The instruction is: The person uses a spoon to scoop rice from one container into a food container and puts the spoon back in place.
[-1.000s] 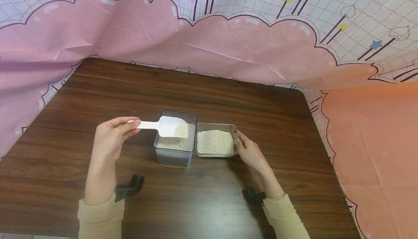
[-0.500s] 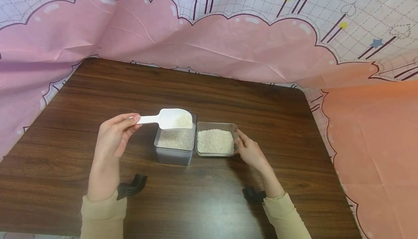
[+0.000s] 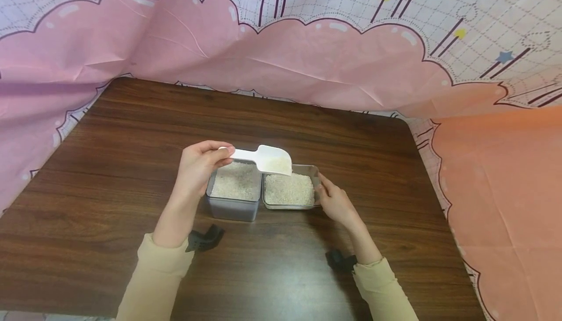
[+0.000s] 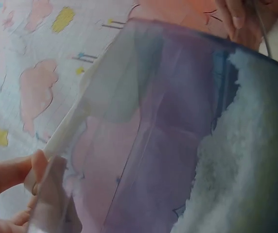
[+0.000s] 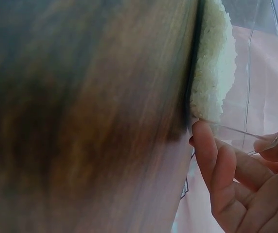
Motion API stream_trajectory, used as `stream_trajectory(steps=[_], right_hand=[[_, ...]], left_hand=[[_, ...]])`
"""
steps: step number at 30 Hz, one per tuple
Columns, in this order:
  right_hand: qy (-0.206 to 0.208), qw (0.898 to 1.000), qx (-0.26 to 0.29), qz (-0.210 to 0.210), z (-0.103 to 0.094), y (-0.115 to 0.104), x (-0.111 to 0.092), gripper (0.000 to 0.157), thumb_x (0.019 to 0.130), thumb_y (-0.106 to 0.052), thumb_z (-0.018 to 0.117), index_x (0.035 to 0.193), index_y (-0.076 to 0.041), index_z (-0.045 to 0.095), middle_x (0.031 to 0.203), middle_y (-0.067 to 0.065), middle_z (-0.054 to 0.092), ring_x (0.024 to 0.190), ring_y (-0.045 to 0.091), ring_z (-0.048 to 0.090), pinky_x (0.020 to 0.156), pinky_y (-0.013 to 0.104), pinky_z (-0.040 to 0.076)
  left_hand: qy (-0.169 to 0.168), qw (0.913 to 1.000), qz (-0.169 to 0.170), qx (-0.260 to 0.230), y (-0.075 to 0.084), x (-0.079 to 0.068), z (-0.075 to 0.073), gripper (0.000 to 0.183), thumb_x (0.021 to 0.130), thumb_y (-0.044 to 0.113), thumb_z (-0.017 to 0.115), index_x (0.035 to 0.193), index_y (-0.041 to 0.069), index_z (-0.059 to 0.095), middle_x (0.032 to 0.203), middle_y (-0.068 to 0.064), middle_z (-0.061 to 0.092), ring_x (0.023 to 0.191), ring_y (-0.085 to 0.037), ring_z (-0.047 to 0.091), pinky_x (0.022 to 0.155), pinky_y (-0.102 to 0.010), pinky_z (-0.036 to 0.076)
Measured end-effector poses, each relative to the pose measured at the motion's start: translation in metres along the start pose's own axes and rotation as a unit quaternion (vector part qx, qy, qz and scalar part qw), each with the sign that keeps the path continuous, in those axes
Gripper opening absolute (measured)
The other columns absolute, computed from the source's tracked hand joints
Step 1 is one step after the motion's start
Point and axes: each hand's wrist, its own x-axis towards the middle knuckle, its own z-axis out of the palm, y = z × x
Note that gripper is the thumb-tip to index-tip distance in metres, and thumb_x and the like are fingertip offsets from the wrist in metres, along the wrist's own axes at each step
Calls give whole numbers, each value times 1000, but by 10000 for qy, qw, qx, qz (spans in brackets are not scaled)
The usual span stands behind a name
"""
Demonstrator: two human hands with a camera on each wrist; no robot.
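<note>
My left hand (image 3: 195, 167) pinches the handle of a white scoop (image 3: 269, 157) holding some rice. The scoop is held over the back of a clear box (image 3: 287, 207), its tip by the box's left part. Rice (image 3: 290, 189) covers the bottom of that box. My right hand (image 3: 337, 205) grips the box's right end; in the right wrist view the thumb is at the rim and the fingers (image 5: 224, 167) lie against the outer wall. Left of the box stands a taller grey-tinted container (image 3: 232, 210), also with rice inside. Its wall (image 4: 173, 107) fills much of the left wrist view.
Both containers stand close side by side on a dark wooden table (image 3: 153, 111). A pink and white patterned cloth (image 3: 285, 57) hangs behind and along the sides. A black wrist mount (image 3: 206, 238) is on the left forearm, another mount (image 3: 340, 261) on the right.
My left hand has carried the scoop up slightly, then right, from over the grey container to over the clear box's left part. The right hand and both containers have stayed put.
</note>
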Motion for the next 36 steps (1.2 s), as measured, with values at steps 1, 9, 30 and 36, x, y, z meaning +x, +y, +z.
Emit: stream_trajectory(steps=[1,9,30,36], right_hand=[[12,10000,-29,-10,0,0,0,50,106,-18,37,152,-1,26,122,25,63,75,24,63,54,30,41],[38,9999,-142,-8,-1,0,0,50,107,-20,37,152,-2,27,115,24,66,84,26,67,63,33,47],[117,9998,-164,-62,1,1,0,49,106,-19,37,153,-5,29,125,21,63,89,26,69,68,35,49],[62,9999,-81,-7,1,1,-1,50,107,-21,37,153,-6,28,126,21,62,88,25,68,67,34,48]], left_hand=[[21,9999,35,130,0,1,3,14,89,0,67,98,-11,66,89,-6,66,75,-10,65,73,-22,55],[140,9879,518,1453,7,-3,28,16,86,6,72,97,-6,72,77,-4,70,62,-11,66,54,-18,44],[518,9797,1119,1579,18,-18,35,13,83,4,73,95,-2,75,68,-1,67,55,-6,60,45,-18,30],[710,9898,1098,568,24,-17,7,18,87,-2,69,102,-11,68,75,6,68,61,-8,61,61,-20,52]])
